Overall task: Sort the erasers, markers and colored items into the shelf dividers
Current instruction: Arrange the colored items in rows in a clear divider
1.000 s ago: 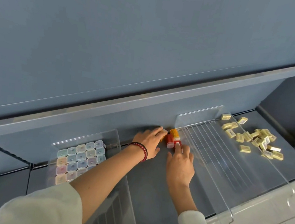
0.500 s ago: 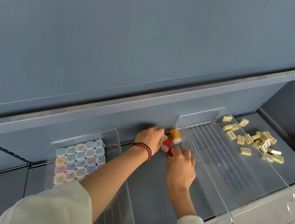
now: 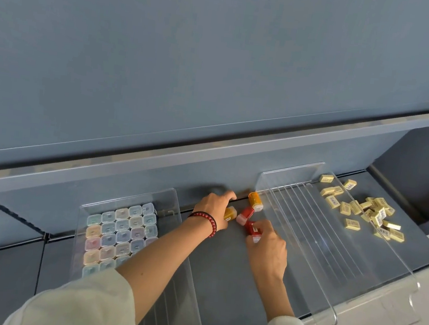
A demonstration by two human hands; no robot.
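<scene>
Your right hand (image 3: 267, 247) is curled round the near end of a red marker (image 3: 252, 228), pinching it between thumb and fingertips just above the dark shelf floor (image 3: 228, 285). Your left hand (image 3: 215, 209), with a red bead bracelet (image 3: 204, 222) at the wrist, lies to the left of it, fingers bent toward the far wall. An orange marker (image 3: 230, 214) shows at its right edge, half covered. I cannot tell whether you grip that one or only cover it.

Between your hands lies a second red marker (image 3: 245, 215), touching or nearly touching the one you hold. A far orange marker (image 3: 255, 201) sits just beside the clear divider (image 3: 319, 245) on the right.

Beyond that divider, the yellow erasers (image 3: 364, 207) lie scattered on the shelf. On the left, another clear divider (image 3: 174, 198) stands beside rows of pastel boxes (image 3: 118, 234).
</scene>
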